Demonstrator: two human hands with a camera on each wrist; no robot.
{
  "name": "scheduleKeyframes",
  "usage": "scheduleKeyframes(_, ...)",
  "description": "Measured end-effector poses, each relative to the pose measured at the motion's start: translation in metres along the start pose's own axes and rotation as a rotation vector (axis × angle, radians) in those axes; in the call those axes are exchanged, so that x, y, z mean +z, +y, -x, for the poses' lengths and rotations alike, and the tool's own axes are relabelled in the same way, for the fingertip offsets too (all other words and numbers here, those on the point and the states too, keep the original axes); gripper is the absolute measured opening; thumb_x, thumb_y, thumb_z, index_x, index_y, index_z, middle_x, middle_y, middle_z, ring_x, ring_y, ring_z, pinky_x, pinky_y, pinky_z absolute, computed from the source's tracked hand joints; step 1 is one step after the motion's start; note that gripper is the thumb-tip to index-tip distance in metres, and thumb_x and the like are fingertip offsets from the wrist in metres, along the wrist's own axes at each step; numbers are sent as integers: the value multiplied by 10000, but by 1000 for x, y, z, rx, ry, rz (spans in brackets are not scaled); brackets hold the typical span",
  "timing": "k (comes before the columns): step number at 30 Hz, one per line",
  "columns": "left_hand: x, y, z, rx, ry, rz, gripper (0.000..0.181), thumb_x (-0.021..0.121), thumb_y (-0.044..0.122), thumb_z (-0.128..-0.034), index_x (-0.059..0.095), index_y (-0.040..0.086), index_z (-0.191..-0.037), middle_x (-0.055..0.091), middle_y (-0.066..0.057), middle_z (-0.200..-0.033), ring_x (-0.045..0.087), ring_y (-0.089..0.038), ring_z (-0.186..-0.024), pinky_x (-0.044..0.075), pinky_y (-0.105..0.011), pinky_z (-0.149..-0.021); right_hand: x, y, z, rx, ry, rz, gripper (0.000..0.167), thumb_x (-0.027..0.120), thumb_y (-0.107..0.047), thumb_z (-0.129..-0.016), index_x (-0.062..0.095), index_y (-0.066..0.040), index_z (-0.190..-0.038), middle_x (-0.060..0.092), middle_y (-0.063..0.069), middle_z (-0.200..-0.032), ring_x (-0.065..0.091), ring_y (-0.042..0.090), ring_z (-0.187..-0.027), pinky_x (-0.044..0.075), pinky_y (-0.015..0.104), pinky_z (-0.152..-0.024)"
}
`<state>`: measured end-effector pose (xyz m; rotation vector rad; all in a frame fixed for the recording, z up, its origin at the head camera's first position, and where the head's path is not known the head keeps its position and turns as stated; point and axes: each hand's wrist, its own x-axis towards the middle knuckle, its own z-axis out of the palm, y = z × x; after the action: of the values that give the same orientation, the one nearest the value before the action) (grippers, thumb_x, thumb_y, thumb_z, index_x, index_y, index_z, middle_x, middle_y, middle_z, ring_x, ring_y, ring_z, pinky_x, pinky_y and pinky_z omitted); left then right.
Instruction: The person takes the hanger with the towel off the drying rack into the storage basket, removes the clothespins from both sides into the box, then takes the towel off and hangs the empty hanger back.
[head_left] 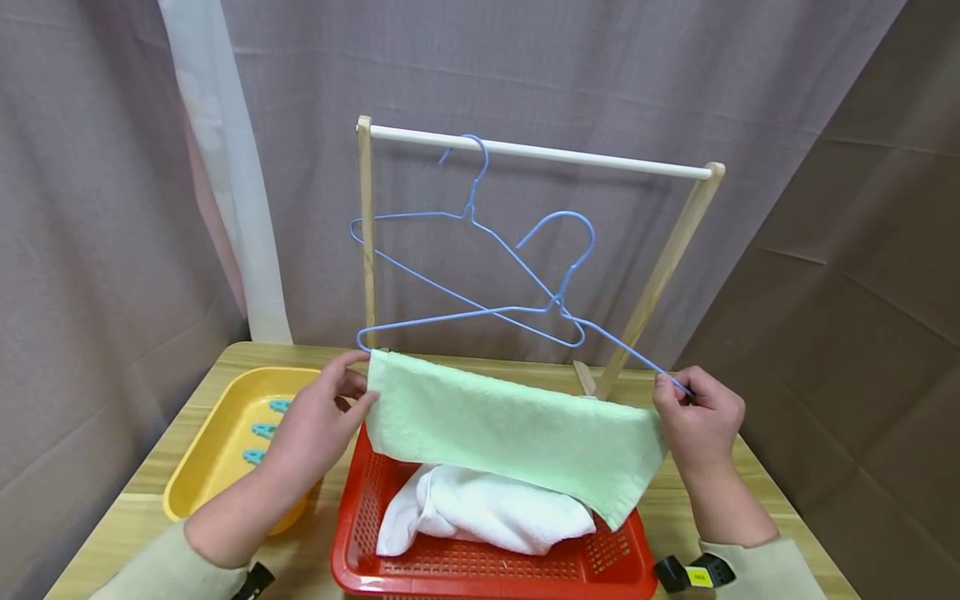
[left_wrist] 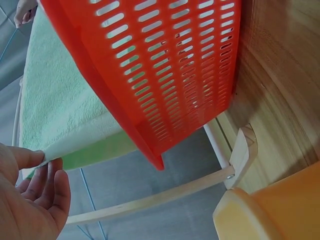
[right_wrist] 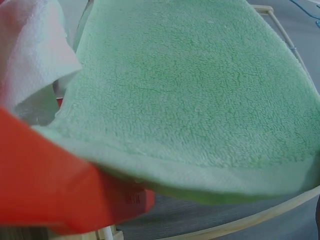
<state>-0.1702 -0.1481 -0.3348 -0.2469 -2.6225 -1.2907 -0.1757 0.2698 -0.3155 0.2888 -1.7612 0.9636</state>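
Note:
A light green towel (head_left: 510,417) hangs folded over the lower part of a blue wire hanger (head_left: 465,314), above the red basket. My left hand (head_left: 318,417) pinches the towel's left edge between thumb and fingers; the left wrist view shows this pinch at the towel's edge (left_wrist: 75,145). With its fingers curled, my right hand (head_left: 699,417) grips the hanger's right end beside the towel. In the right wrist view the towel (right_wrist: 190,90) fills most of the frame, and the right hand's fingers are hidden there.
A second blue hanger (head_left: 420,215) hangs on the white rod (head_left: 600,156) of a wooden rack. The red basket (head_left: 487,583) holds a white towel (head_left: 487,508). To the left, a yellow tray (head_left: 206,467) contains several teal clips (head_left: 262,430).

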Motion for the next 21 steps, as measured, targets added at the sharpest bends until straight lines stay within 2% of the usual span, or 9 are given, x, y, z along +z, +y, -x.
scheduleKeyframes(13, 5, -3, 5, 36, 17, 5, 507, 695, 116, -929, 466, 122, -1381, 653, -2, -906, 617, -167, -813, 538, -328, -731, 1, 2, 0, 0, -1, 6, 222, 642, 94, -746, 527, 38, -565, 434, -135, -562, 354, -63, -541, 267, 130, -525)
scheduleKeyframes(21, 9, -4, 5, 62, 16, -5, 513, 685, 100, -926, 462, 110, -1389, 635, 10, -878, 617, -145, -791, 533, -321, -704, 0, 6, -1, -25, 1, 25, 232, 674, 43, -755, 549, -1, -565, 450, -146, -564, 360, -45, -535, 275, 140, -519)
